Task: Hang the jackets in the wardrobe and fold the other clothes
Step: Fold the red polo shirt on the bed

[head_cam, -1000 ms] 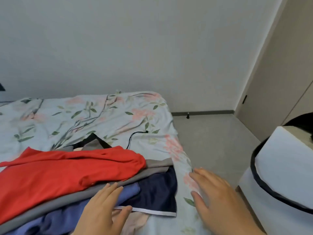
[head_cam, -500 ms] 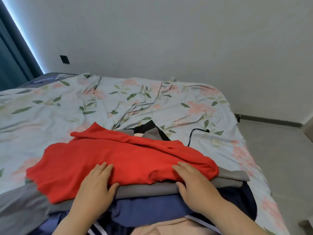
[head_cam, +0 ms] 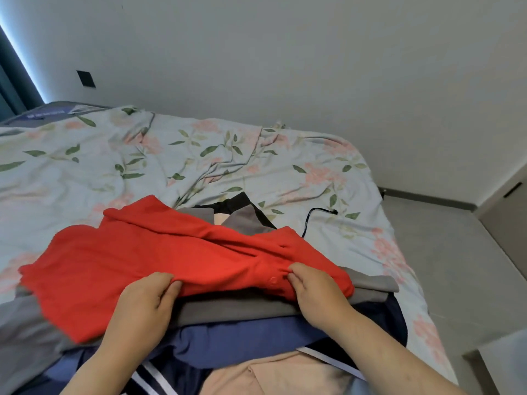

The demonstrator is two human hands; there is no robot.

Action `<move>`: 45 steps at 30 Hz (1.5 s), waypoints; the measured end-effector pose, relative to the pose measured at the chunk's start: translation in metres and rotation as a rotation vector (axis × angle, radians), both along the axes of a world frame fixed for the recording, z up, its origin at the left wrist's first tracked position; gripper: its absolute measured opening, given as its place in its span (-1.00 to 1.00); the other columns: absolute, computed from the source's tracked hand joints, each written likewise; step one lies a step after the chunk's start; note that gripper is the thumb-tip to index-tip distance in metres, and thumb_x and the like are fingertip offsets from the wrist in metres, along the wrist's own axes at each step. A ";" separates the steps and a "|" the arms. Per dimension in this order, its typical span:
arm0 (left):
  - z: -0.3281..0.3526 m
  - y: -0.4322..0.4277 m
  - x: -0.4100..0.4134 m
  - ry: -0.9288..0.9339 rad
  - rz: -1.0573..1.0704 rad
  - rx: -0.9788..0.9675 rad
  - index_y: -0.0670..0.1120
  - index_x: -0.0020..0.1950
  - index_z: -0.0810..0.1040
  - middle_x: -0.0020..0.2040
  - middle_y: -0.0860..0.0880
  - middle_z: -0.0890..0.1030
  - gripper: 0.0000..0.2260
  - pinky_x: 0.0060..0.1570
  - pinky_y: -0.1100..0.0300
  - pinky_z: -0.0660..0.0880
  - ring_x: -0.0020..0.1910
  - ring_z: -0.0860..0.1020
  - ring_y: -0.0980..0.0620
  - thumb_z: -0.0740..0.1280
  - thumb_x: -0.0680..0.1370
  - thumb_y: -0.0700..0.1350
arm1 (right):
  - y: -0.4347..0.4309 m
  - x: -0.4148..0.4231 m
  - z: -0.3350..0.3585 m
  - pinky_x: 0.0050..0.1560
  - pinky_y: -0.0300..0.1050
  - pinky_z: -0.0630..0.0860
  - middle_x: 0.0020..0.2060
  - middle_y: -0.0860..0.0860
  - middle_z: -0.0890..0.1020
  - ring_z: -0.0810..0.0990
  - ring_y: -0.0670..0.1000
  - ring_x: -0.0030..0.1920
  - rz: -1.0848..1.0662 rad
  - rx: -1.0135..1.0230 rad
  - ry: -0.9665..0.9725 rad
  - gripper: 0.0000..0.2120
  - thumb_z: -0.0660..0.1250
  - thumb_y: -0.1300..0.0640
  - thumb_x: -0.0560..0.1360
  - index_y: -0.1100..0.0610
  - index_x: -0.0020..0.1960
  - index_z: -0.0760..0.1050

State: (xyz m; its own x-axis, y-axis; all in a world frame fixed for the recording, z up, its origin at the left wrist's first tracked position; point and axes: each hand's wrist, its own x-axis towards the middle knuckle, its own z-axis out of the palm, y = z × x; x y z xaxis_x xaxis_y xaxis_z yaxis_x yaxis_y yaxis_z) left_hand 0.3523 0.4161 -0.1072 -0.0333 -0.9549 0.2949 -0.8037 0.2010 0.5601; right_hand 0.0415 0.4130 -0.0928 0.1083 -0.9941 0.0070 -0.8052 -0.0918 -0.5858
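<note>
A red shirt (head_cam: 137,260) lies crumpled on top of a pile of clothes on the bed. My left hand (head_cam: 145,300) pinches its near hem at the middle. My right hand (head_cam: 313,289) pinches the same hem further right, beside a small button. Under the red shirt lie a grey garment (head_cam: 242,307), a blue garment (head_cam: 236,343), a dark navy piece with white stripes (head_cam: 399,323) and a peach garment (head_cam: 273,377). A black and grey garment (head_cam: 242,215) sticks out behind the red one.
The pile rests on a bed with a floral sheet (head_cam: 142,166). A black cable (head_cam: 316,215) lies on the sheet to the right. Grey floor (head_cam: 456,280) runs along the bed's right side, with a wardrobe door (head_cam: 510,201) at the far right.
The view swung left from the bed corner to the pile. Both hands went from lying flat on the clothes to pinching the red shirt's near hem, and the fabric bunched up.
</note>
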 end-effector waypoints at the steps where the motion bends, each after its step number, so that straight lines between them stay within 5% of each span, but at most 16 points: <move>1: 0.004 0.005 -0.004 0.009 -0.013 -0.008 -0.06 -0.34 0.39 -0.41 0.05 0.45 -0.70 -0.33 -0.04 0.42 -0.38 0.47 -0.03 0.36 0.57 -0.19 | 0.006 -0.001 0.004 -0.05 0.02 0.44 -0.21 0.00 0.61 0.54 0.04 -0.16 -0.019 0.019 -0.047 -0.79 0.16 0.08 0.65 0.12 -0.09 0.48; 6: 0.021 0.040 -0.023 -0.022 -0.194 0.049 -0.03 -0.38 0.27 -0.45 0.02 0.42 -0.65 -0.35 0.00 0.37 -0.39 0.47 -0.09 0.13 0.53 0.12 | 0.049 -0.012 0.013 -0.07 0.04 0.47 -0.27 -0.03 0.60 0.55 0.03 -0.19 -0.012 0.097 -0.064 -0.76 0.15 0.07 0.66 0.06 -0.17 0.41; 11: 0.013 0.092 -0.049 -0.299 -0.458 0.034 0.01 -0.35 0.25 -0.41 -0.01 0.54 -0.67 -0.41 0.17 0.28 -0.38 0.55 0.02 0.15 0.50 0.18 | 0.108 -0.041 0.006 -0.17 -0.02 0.41 -0.36 -0.13 0.49 0.52 0.02 -0.21 0.064 0.226 0.207 -0.72 0.16 -0.02 0.55 0.02 -0.31 0.32; 14: 0.000 0.120 -0.067 -0.384 -0.529 0.277 0.02 -0.16 0.33 -0.12 -0.04 0.62 -0.66 -0.15 0.16 0.39 -0.07 0.60 0.06 0.12 0.53 0.28 | 0.142 -0.058 -0.002 -0.33 -0.07 0.31 -0.48 -0.09 0.45 0.41 -0.06 -0.37 0.109 0.373 0.330 -0.79 0.14 -0.06 0.36 0.03 -0.35 0.39; 16: -0.005 0.132 -0.076 -0.332 -0.617 0.458 0.11 -0.12 0.39 -0.20 0.04 0.59 -0.64 -0.13 0.22 0.38 -0.11 0.59 0.17 0.12 0.46 0.38 | 0.160 -0.066 -0.006 -0.39 -0.17 0.30 -0.47 -0.16 0.50 0.40 -0.10 -0.42 0.119 0.463 0.328 -0.79 0.11 -0.08 0.27 -0.03 -0.37 0.47; 19: -0.007 0.132 -0.087 -0.192 -0.636 0.444 0.14 -0.10 0.52 -0.20 0.19 0.58 -0.60 -0.13 0.34 0.43 -0.18 0.53 0.31 0.14 0.40 0.41 | 0.181 -0.077 -0.017 -0.08 -0.14 0.49 -0.25 -0.12 0.65 0.55 -0.13 -0.20 -0.031 0.405 0.184 -0.76 0.16 0.03 0.34 0.03 -0.23 0.59; 23: -0.011 0.105 -0.125 -0.160 -0.674 0.195 0.12 0.06 0.58 -0.01 0.24 0.54 -0.74 0.11 0.36 0.37 0.05 0.50 0.22 0.27 0.48 0.20 | 0.198 -0.095 -0.027 0.23 -0.18 0.41 0.04 -0.10 0.58 0.51 -0.05 0.12 -0.407 0.141 0.088 -0.78 0.26 0.18 0.49 0.01 0.06 0.60; 25: -0.014 0.096 -0.156 -0.243 -0.708 0.181 0.10 0.24 0.53 0.18 0.16 0.53 -0.65 0.26 0.24 0.36 0.19 0.47 0.13 0.33 0.48 0.15 | 0.203 -0.105 -0.030 0.36 -0.10 0.33 0.27 -0.05 0.46 0.40 0.04 0.31 -0.485 0.189 0.199 -0.62 0.24 0.10 0.54 0.02 0.35 0.45; 28: -0.023 0.093 -0.197 -0.539 -0.678 0.212 0.08 0.48 0.33 0.40 0.09 0.42 -0.36 0.34 0.11 0.30 0.34 0.41 0.02 0.29 0.44 0.27 | 0.209 -0.119 -0.034 0.34 -0.02 0.36 0.33 -0.02 0.44 0.39 0.08 0.35 -0.524 0.311 0.255 -0.55 0.19 -0.02 0.58 0.02 0.45 0.30; 31: -0.031 0.090 -0.216 -0.650 -0.619 0.271 0.09 0.40 0.38 0.30 0.04 0.53 -0.38 0.23 0.05 0.36 0.27 0.50 -0.04 0.28 0.41 0.34 | 0.214 -0.128 -0.037 0.30 -0.06 0.41 0.29 0.01 0.51 0.48 0.08 0.30 -0.545 0.418 0.122 -0.58 0.23 -0.01 0.59 0.06 0.41 0.36; 34: -0.037 0.082 -0.216 -0.589 -0.590 0.342 0.10 0.38 0.41 0.27 0.05 0.57 -0.42 0.18 0.09 0.44 0.24 0.53 -0.01 0.31 0.42 0.29 | 0.216 -0.131 -0.036 -0.03 -0.22 0.50 -0.08 -0.07 0.63 0.60 -0.08 -0.07 -0.536 0.383 -0.050 -0.93 0.32 0.04 0.53 -0.02 -0.09 0.57; 36: -0.036 0.077 -0.213 -0.496 -0.586 0.393 0.08 0.30 0.49 0.22 0.08 0.61 -0.52 0.13 0.12 0.48 0.18 0.56 0.03 0.35 0.44 0.23 | 0.216 -0.133 -0.036 -0.25 -0.31 0.41 -0.26 -0.10 0.59 0.54 -0.15 -0.26 -0.548 0.308 -0.129 -0.80 0.35 0.07 0.51 -0.01 -0.29 0.51; 40: -0.031 0.074 -0.212 -0.338 -0.547 0.460 0.08 0.15 0.53 0.10 0.16 0.62 -0.60 0.04 0.17 0.49 0.06 0.59 0.10 0.41 0.40 0.23 | 0.218 -0.135 -0.034 -0.22 -0.26 0.43 -0.20 -0.03 0.64 0.59 -0.09 -0.19 -0.666 0.232 -0.404 -0.91 0.36 0.08 0.53 0.07 -0.13 0.56; 45: -0.017 0.073 -0.211 -0.282 -0.494 0.568 0.01 -0.20 0.55 -0.21 0.11 0.60 -0.60 -0.22 0.21 0.38 -0.16 0.57 0.15 0.23 0.52 0.32 | 0.227 -0.142 -0.034 -0.20 -0.22 0.48 -0.18 0.02 0.67 0.62 -0.04 -0.17 -0.793 0.115 -0.675 -0.97 0.38 0.16 0.53 0.10 -0.09 0.56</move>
State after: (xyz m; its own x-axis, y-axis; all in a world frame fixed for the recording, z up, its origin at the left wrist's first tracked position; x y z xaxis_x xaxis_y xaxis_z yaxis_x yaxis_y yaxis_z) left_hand 0.1412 0.4891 -0.1239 -0.4922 -0.8119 -0.3140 -0.8227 0.3161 0.4724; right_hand -0.1005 0.6397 -0.1264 -0.5660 -0.7768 -0.2760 -0.1122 0.4043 -0.9077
